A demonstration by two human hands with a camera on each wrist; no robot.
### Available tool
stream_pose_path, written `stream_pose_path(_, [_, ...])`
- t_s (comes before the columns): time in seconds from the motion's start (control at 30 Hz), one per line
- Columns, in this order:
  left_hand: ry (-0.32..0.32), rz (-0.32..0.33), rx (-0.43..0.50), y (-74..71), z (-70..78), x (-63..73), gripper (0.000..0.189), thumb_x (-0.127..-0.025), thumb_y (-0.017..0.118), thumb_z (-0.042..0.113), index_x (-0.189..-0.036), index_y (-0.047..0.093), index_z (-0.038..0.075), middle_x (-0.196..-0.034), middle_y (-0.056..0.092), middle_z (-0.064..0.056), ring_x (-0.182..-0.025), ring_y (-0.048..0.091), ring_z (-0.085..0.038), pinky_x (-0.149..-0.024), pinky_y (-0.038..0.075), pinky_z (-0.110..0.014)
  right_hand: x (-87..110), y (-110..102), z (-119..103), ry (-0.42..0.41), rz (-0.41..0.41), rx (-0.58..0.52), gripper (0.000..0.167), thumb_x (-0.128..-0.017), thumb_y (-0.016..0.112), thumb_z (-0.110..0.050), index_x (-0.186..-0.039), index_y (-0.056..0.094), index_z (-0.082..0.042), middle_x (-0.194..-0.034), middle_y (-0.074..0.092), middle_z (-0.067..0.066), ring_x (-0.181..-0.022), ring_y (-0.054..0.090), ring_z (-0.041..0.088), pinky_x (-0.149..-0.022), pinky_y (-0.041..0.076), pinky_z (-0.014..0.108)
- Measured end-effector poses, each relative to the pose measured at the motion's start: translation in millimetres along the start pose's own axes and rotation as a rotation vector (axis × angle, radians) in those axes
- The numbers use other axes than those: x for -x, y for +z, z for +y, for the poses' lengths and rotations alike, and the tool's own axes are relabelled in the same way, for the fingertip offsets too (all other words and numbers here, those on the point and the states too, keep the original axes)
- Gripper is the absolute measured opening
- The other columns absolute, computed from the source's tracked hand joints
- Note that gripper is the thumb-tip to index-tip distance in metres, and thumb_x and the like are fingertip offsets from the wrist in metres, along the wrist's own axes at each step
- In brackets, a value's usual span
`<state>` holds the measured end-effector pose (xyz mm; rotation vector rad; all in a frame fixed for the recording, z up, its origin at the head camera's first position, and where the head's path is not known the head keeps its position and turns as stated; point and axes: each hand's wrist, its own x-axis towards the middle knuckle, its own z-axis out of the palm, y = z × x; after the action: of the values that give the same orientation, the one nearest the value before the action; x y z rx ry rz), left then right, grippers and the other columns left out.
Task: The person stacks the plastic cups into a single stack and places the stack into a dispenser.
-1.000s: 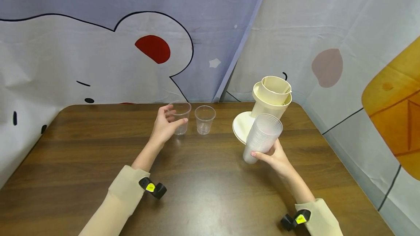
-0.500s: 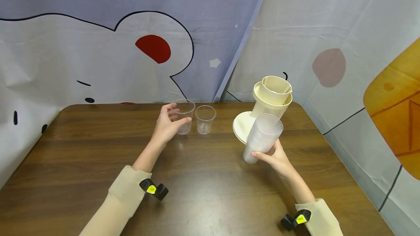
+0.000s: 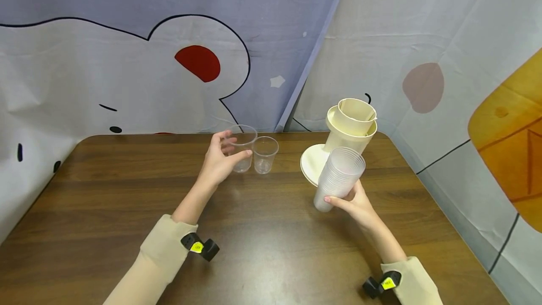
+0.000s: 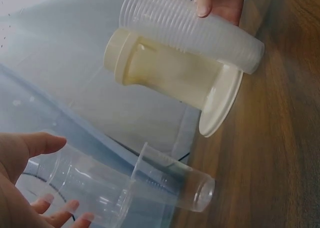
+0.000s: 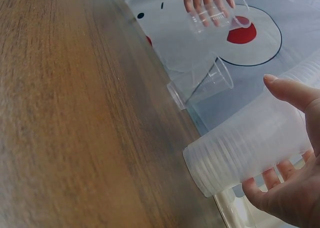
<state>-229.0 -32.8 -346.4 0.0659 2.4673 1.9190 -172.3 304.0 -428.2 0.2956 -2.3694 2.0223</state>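
Observation:
In the head view my left hand (image 3: 217, 163) holds a clear plastic cup (image 3: 245, 139), thumb on the near side and fingers behind. The right wrist view shows this cup raised above the table. Just right of it, a second clear cup (image 3: 264, 158) stands upright on the table, and the two overlap in the left wrist view. My right hand (image 3: 356, 205) grips a tall stack of nested plastic cups (image 3: 338, 178), tilted with its rims up and to the right. The thumb (image 5: 290, 91) lies along one side of the stack, fingers along the other.
Behind the cup stack, a cream-coloured cylindrical stand (image 3: 349, 128) with a round base (image 3: 312, 164) is on the wooden table (image 3: 271, 239). A printed curtain (image 3: 127, 79) hangs along the table's back and right edges.
My left hand has moved slightly right and up with its cup, bringing it close beside the standing cup. The right hand and its stack have stayed still.

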Motion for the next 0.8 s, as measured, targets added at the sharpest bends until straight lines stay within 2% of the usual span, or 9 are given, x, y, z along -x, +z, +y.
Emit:
stream_pose_path(0.53, [0.059, -0.034, 0.042, 5.5, 14.5, 9.5, 0.074, -0.083, 0.074, 0.020, -0.143, 0.031, 0.011, -0.140, 0.047, -0.009, -0.130, 0.044, -0.028, -0.110, 0.036, -0.046, 0.7, 0.3, -0.5, 0.018, 0.005, 0.003, 0.078, -0.080, 0.071, 0.000, -0.141, 0.027, -0.021, -0.130, 0.047, -0.002, -0.117, 0.054, 0.007, -0.094, 0.046, 0.021])
stream_pose_path(0.8, [0.107, -0.045, 0.024, 10.0, 17.5, 17.4, 0.073, -0.081, 0.076, 0.019, -0.141, 0.035, 0.013, -0.137, 0.052, -0.009, -0.127, 0.048, -0.029, -0.111, 0.035, -0.046, 0.7, 1.3, -1.2, 0.023, 0.013, -0.008, 0.078, -0.079, 0.071, 0.001, -0.140, 0.028, -0.021, -0.129, 0.048, -0.002, -0.116, 0.054, 0.007, -0.094, 0.047, 0.021])
